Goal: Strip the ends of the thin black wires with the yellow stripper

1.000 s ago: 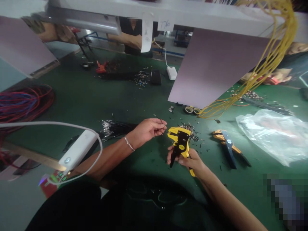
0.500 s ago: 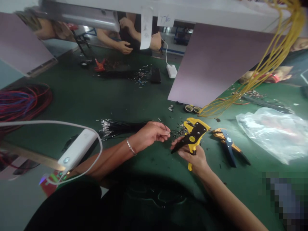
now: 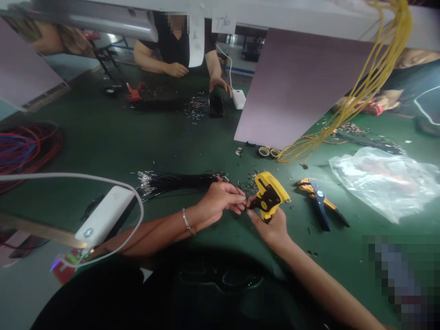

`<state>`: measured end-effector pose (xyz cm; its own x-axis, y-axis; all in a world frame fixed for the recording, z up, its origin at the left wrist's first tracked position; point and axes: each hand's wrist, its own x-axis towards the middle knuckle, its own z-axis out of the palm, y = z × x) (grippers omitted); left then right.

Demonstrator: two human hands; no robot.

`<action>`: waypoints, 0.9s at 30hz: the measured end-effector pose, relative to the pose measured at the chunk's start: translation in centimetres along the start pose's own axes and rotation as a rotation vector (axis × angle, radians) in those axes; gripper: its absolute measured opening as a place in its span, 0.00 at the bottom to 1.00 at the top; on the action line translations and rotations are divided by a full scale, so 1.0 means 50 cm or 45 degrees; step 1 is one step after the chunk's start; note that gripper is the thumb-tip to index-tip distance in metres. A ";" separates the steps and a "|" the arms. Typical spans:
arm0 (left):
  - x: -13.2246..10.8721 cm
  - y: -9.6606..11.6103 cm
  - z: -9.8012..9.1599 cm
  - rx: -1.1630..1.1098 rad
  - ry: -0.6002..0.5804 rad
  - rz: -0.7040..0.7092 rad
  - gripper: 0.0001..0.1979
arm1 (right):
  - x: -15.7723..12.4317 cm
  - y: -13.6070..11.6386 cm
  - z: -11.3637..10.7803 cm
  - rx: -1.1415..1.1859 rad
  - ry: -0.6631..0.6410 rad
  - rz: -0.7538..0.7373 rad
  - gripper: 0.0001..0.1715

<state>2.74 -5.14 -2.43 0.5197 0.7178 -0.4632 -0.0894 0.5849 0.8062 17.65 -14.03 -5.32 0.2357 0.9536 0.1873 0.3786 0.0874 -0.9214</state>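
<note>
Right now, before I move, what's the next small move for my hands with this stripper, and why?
I'd probably slide the thin wire, hard to see, pinched in your left hand, into the black front end of the yellow wire stripper. Your right hand grips the tool with that end facing your left fingertips, which sit just beside it.
</note>
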 end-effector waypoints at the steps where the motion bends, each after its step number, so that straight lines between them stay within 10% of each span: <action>1: -0.003 0.002 0.002 0.001 0.004 -0.005 0.03 | 0.000 0.002 0.000 -0.005 0.000 0.006 0.06; 27: 0.003 0.059 -0.028 -0.074 0.093 0.247 0.07 | 0.017 -0.021 -0.022 0.468 -0.048 0.081 0.13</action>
<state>1.35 -2.75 -0.65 0.4251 0.8435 -0.3283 -0.2318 0.4521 0.8613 18.43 -13.64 -3.81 0.2127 0.9698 0.1190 0.0163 0.1183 -0.9928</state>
